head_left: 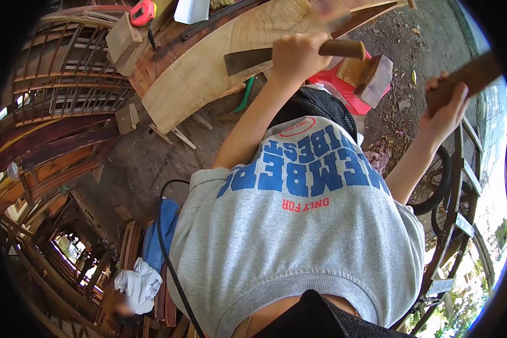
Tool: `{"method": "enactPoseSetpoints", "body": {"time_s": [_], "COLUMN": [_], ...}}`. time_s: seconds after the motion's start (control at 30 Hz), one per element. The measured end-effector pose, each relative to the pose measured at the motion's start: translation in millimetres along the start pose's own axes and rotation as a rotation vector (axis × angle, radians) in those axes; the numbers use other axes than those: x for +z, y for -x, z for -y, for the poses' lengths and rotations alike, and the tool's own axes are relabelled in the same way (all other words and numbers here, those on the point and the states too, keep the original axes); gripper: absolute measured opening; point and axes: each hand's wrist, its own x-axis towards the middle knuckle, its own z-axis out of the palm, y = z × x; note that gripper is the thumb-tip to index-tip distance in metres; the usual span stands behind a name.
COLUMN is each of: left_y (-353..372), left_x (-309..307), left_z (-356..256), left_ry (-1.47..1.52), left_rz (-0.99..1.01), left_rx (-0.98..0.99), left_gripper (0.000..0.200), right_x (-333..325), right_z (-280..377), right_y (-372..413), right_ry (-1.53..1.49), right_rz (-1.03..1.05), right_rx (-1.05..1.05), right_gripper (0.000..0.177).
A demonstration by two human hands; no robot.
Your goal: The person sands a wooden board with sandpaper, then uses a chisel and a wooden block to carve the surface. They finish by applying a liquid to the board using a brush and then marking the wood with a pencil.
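Note:
My left hand (298, 55) is closed around the middle of a tool with a round wooden handle (343, 49) on its right and a broad, flat, dark blade (247, 61) on its left. The blade flares toward its squared end and overlaps the near edge of a pale wooden board (208, 62). Off to the right, my right hand (446, 112) is raised, fingers wrapped round a thick brown piece of wood (467, 81) that runs up toward the view's edge. The board is long, slightly curved, and lies on a darker wooden surface.
A red tape measure (143, 12) sits on a wooden block (123, 42) at the upper left. Wood blocks (373, 81) rest on a red plastic stool (357, 101). Slatted wooden frames (67, 73) stand at the left; a bicycle wheel (434, 180) is at the right.

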Motion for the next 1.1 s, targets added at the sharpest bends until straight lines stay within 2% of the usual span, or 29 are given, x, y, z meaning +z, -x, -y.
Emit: {"method": "enactPoseSetpoints", "body": {"time_s": [0.07, 0.13, 0.2, 0.3, 0.33, 0.4, 0.43, 0.47, 0.53, 0.6, 0.67, 0.77, 0.8, 0.87, 0.93, 0.97, 1.0, 1.07, 1.1], "left_y": [-3.4, 5.2, 5.4, 15.2, 17.7, 20.8, 20.5, 22.2, 22.4, 32.6, 37.4, 42.4, 42.7, 41.2, 48.7, 51.2, 54.0, 45.2, 43.7], "left_x": [-4.7, -15.8, -19.9, -25.0, -28.3, -38.2, -41.1, -42.8, -44.6, -50.8, -59.3, -68.5, -69.6, -68.6, -73.2, -75.4, -77.9, -64.6, -66.2], "left_z": [5.3, 16.2, 19.2, 40.0, 41.8, 33.1, 33.1, 32.4, 30.9, 47.3, 61.7, 63.8, 63.7, 61.9, 74.7, 82.6, 87.0, 74.0, 71.2], "left_ry": [-0.061, -0.090, -0.098, -0.119, -0.120, -0.173, -0.168, -0.167, -0.125, -0.170, -0.209, -0.189, -0.188, -0.183, -0.195, -0.204, -0.201, -0.166, -0.156], "left_rz": [-0.057, -0.059, -0.073, -0.142, -0.142, -0.097, -0.120, -0.123, -0.176, -0.185, -0.199, -0.164, -0.170, -0.251, -0.280, -0.313, -0.310, -0.315, -0.297], "left_rx": [-0.073, -0.078, -0.118, -0.118, -0.123, -0.191, -0.189, -0.193, -0.179, -0.190, -0.207, -0.268, -0.270, -0.204, -0.236, -0.272, -0.275, -0.268, -0.271], "left_gripper": [0.018, 0.018, 0.017, 0.019, 0.019, 0.022, 0.023, 0.023, 0.022, 0.021, 0.020, 0.022, 0.022, 0.024, 0.023, 0.023, 0.023, 0.022, 0.022], "right_x": [3.0, 29.1, 19.6, 14.1, 4.4, 15.5, 23.4, 40.0, -3.9, 36.2, 34.1, 38.5, 47.2, 36.3, 49.3, 47.9, 47.4, 36.7, 46.1], "right_z": [-1.0, -13.9, -29.3, -29.3, -39.6, -17.7, -21.7, -21.0, -70.7, -20.0, -17.4, -24.7, -35.5, -64.0, -29.9, -30.0, -20.7, -26.1, -29.2], "right_y": [7.6, 60.4, 99.4, 90.4, 75.0, 60.9, 63.8, 81.9, 111.7, 136.7, 110.7, 96.2, 112.1, 153.8, 164.2, 150.0, 137.5, 100.2, 105.1], "right_ry": [-0.156, -0.038, 0.372, 0.379, 0.220, -0.088, -0.269, -0.277, 0.958, 0.203, 0.237, -0.315, -0.305, 0.245, 0.222, 0.182, 0.328, -0.104, -0.220], "right_rz": [-0.064, -0.107, 0.438, 0.482, 0.304, 0.040, -0.039, -0.113, 0.728, 0.561, 0.416, 0.125, 0.014, 0.425, 0.687, 0.650, 0.556, 0.240, 0.136], "right_rx": [-0.088, 0.087, 0.332, 0.392, 0.339, 0.219, 0.169, 0.183, -0.097, 0.561, 0.430, 0.250, 0.248, 0.247, 0.605, 0.564, 0.506, 0.365, 0.326], "right_gripper": [0.032, 0.035, 0.034, 0.039, 0.036, 0.032, 0.031, 0.031, 0.030, 0.030, 0.033, 0.028, 0.026, 0.026, 0.025, 0.026, 0.028, 0.029, 0.027]}}
